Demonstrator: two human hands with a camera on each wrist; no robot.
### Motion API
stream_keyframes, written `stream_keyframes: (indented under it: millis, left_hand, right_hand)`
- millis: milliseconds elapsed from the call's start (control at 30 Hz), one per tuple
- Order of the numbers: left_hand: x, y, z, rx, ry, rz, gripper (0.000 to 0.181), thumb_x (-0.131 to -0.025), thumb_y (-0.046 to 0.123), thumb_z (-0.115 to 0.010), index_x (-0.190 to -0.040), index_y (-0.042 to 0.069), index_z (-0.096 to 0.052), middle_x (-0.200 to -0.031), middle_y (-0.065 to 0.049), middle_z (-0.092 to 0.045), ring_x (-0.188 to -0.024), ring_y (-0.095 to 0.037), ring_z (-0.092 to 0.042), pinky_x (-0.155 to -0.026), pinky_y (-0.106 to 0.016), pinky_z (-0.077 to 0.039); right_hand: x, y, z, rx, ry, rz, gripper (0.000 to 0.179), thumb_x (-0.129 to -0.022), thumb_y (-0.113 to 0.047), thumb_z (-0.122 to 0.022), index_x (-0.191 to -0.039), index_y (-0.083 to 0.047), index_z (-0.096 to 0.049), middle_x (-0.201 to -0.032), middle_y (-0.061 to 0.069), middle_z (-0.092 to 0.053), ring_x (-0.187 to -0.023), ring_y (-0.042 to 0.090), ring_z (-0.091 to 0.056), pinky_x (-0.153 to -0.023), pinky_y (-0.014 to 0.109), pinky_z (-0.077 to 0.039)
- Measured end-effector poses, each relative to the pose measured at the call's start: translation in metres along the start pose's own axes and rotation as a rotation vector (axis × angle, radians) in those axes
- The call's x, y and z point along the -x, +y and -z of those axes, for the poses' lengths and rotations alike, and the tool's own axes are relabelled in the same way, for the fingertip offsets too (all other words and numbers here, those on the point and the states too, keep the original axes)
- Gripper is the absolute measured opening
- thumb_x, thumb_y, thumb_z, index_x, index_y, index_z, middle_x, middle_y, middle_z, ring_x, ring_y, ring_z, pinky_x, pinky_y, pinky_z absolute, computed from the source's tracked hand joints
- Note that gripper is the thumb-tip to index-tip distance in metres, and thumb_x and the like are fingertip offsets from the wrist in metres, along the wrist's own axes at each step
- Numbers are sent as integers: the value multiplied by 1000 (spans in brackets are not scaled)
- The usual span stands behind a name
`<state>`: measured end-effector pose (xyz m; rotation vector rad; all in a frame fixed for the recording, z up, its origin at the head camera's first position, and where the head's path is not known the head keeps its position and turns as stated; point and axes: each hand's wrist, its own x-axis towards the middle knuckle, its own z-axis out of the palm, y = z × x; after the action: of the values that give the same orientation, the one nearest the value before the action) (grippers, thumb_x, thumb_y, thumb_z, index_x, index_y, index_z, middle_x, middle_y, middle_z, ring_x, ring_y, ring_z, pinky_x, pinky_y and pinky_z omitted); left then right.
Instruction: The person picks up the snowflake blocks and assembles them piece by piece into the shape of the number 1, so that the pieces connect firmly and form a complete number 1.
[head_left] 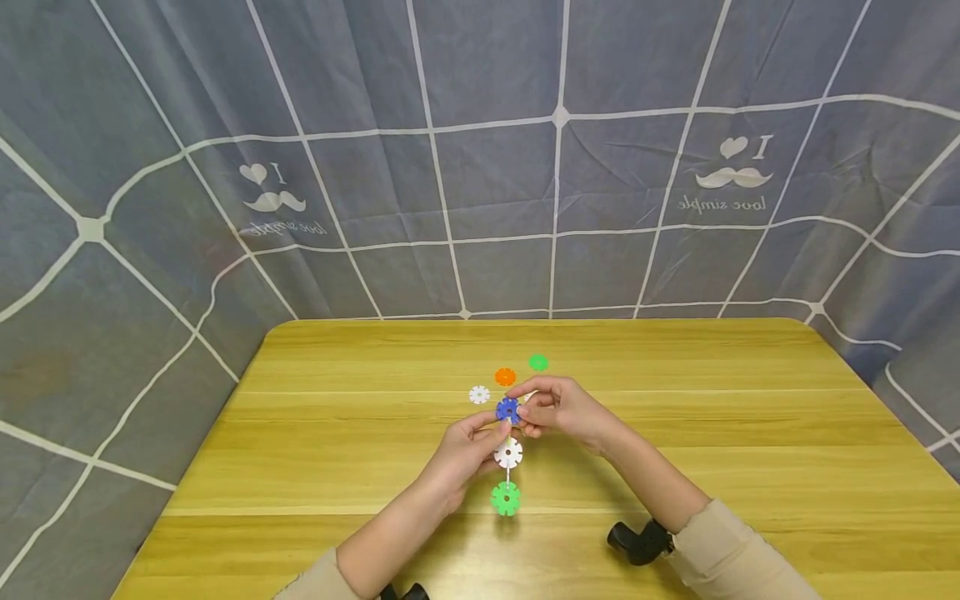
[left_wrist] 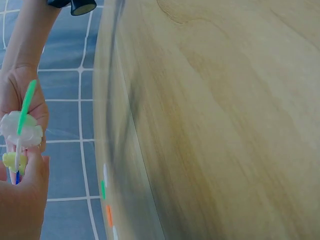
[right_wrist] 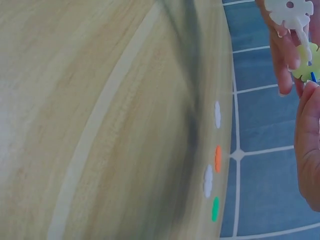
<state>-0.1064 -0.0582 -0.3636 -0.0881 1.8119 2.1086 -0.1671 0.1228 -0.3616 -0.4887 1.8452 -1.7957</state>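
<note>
In the head view my left hand [head_left: 463, 458] grips a chain of slotted snowflake discs above the table. Lowest in it is a green disc [head_left: 506, 507], joined through a white edge-on disc [head_left: 507, 475] to a white disc [head_left: 517, 455]. A yellow disc [right_wrist: 302, 74] sits further along, partly covered by fingers in the right wrist view. At the top end is a blue disc [head_left: 502, 406], whose edge my right hand [head_left: 566, 412] pinches between thumb and fingers. The blue disc meets the chain at the left fingertips; how deeply the slots engage is hidden.
Beyond the hands, loose discs lie flat on the wooden table [head_left: 337, 483]: a white one [head_left: 473, 395], an orange one [head_left: 506, 372], a green one [head_left: 538, 362] and another white one [right_wrist: 208, 181] mostly behind the right hand. A grey checked curtain [head_left: 495, 192] surrounds the table.
</note>
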Motion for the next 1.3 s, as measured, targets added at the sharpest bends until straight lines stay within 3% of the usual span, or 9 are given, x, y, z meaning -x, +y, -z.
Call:
stream_keyframes:
  millis: [200, 533, 833, 1167, 1300]
  left_hand:
    - [-2, 1, -1, 42, 2, 15, 38, -96, 16, -52, -127, -6, -49, -87, -4, -68, -73, -8, -63, -70, -24, -54]
    - [-4, -3, -4, 53, 14, 21, 28, -97, 14, -51, -117, -5, -54, -78, 0, -64, -66, -8, -61, -61, -21, -52]
    - [-4, -3, -2, 42, 21, 24, 25, -97, 14, -51, -113, -4, -57, -95, -13, -69, -68, -9, -62, -61, -21, -52]
    - [-2, -4, 2, 48, 35, 57, 28, -97, 14, -51, -117, -4, -55, -101, -17, -68, -74, -12, -65, -66, -25, -55]
    - [-3, -5, 4, 57, 29, 62, 27, -97, 14, -51, -116, -5, -55, -103, -18, -67, -76, -13, -65, -67, -25, -55]
  right_hand:
    - [3, 0, -1, 6, 15, 1, 30, -90, 5, -53, -119, 15, -49, -77, 2, -63, -64, 11, -56, -63, 21, -50]
    - [6, 3, -3, 13, 5, -4, 31, -89, 5, -55, -119, 14, -51, -77, 3, -62, -64, 12, -56, -61, 21, -49]
    - [9, 2, 9, 46, 7, -2, 39, -89, 0, -58, -123, 17, -46, -84, 12, -64, -66, 13, -57, -63, 23, -51]
    - [4, 11, 35, 104, 121, -80, 42, -87, -2, -61, -124, 13, -47, -88, 13, -66, -69, 15, -60, -67, 27, -54]
    - [-3, 19, 44, 114, 167, -112, 42, -87, 1, -60, -124, 14, -46, -86, 13, -66, -66, 13, -59, -62, 24, -53]
